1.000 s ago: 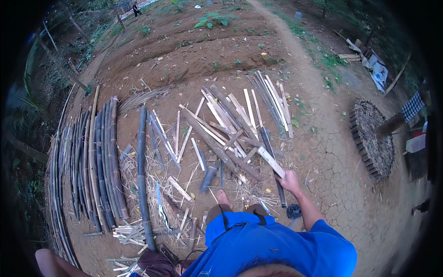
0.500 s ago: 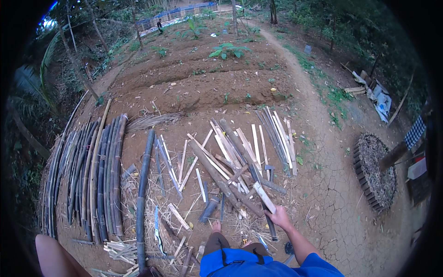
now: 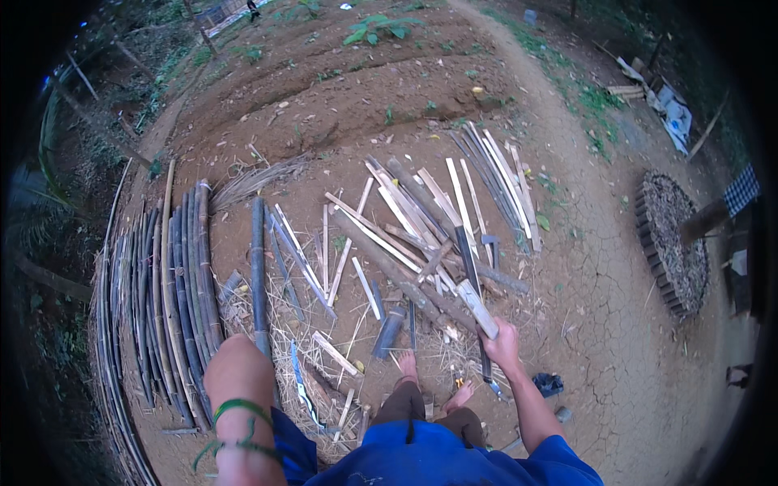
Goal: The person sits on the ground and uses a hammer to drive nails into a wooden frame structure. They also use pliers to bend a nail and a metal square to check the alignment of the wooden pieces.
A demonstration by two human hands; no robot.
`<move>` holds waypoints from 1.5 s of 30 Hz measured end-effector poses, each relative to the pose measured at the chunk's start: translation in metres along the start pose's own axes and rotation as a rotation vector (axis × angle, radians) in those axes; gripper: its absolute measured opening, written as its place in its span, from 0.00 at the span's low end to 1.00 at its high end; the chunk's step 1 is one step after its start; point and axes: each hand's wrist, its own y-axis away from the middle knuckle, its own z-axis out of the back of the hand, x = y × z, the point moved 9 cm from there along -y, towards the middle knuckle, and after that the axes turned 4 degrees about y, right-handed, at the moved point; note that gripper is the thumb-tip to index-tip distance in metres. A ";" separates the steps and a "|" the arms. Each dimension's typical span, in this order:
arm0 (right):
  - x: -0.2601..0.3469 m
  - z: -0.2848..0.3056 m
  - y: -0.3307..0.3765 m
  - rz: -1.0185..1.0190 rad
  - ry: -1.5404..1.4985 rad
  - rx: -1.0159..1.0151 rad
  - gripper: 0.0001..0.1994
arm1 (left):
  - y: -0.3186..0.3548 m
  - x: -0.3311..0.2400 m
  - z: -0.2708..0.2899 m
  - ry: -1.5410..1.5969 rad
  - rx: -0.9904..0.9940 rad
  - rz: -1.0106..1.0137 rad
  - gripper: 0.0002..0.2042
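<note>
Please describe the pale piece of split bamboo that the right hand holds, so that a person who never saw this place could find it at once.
Start at the heap of split bamboo strips on the bare earth in the middle. Follow it down to its near right end, in front of the person's bare feet, where the right hand closes. The short pale piece is the only one lifted in a hand; its neighbours lie on the ground.

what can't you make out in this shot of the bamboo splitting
Head view only:
- Left hand: the raised forearm fills the near view, so its fingers and grip are hidden.
- Right hand: shut on a dark strip and a pale slat; how each sits in the grip is too small to tell.
- Dark thing on the dirt by the right arm: too small to identify.
- Bamboo poles: far ends bend into the dark rim.
</note>
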 end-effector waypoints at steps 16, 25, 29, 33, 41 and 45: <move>-0.204 -0.049 0.077 -0.251 0.170 -0.081 0.16 | 0.714 -0.264 -0.230 0.884 -0.360 2.868 0.31; -0.483 -0.071 0.221 -0.746 0.216 -0.280 0.18 | 0.802 -0.471 -0.279 0.741 -0.339 2.798 0.21; -0.642 -0.157 0.292 -0.936 0.419 -0.043 0.23 | 0.821 -0.597 -0.296 0.934 0.072 2.825 0.22; -0.748 -0.243 0.328 -0.951 0.433 0.079 0.23 | 0.857 -0.686 -0.307 1.072 0.169 2.842 0.22; -0.841 -0.309 0.328 -0.937 0.414 0.030 0.24 | 0.938 -0.737 -0.314 1.053 0.260 2.604 0.25; -0.858 -0.320 0.332 -0.915 0.394 0.001 0.27 | 0.923 -0.701 -0.314 1.008 0.207 2.342 0.26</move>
